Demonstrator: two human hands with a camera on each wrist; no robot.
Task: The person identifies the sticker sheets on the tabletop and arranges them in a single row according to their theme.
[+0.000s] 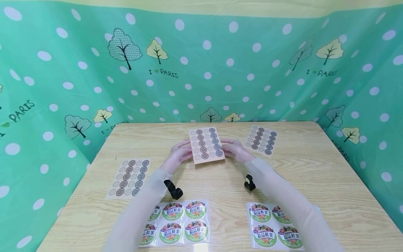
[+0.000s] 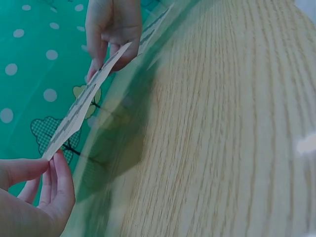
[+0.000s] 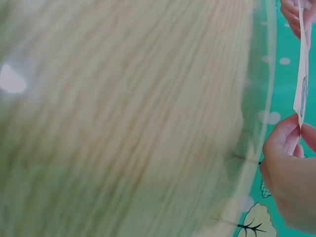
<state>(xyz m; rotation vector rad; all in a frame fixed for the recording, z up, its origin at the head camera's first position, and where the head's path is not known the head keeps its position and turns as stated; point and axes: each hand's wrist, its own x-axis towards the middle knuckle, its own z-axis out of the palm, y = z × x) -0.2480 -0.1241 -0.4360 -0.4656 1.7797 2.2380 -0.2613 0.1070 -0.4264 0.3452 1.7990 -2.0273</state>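
Both hands hold up a sheet of round stickers [image 1: 206, 145] by its two side edges, above the far middle of the table. My left hand [image 1: 180, 155] pinches the left edge between thumb and fingers, as the left wrist view shows. On the opposite edge my right hand [image 1: 235, 150] pinches the sheet in the same way. Columns of pale, brown and grey round stickers face up on it. Seen from the left wrist, the sheet [image 2: 86, 101] tilts clear of the tabletop and casts a shadow.
A similar sticker sheet [image 1: 129, 178] lies on the left of the wooden table [image 1: 226, 185], another sheet [image 1: 260, 140] at the back right. Fruit label sheets [image 1: 183, 222] [image 1: 274, 225] lie near the front, partly under the forearms. A green dotted curtain [image 1: 207, 87] surrounds the table's back and sides.
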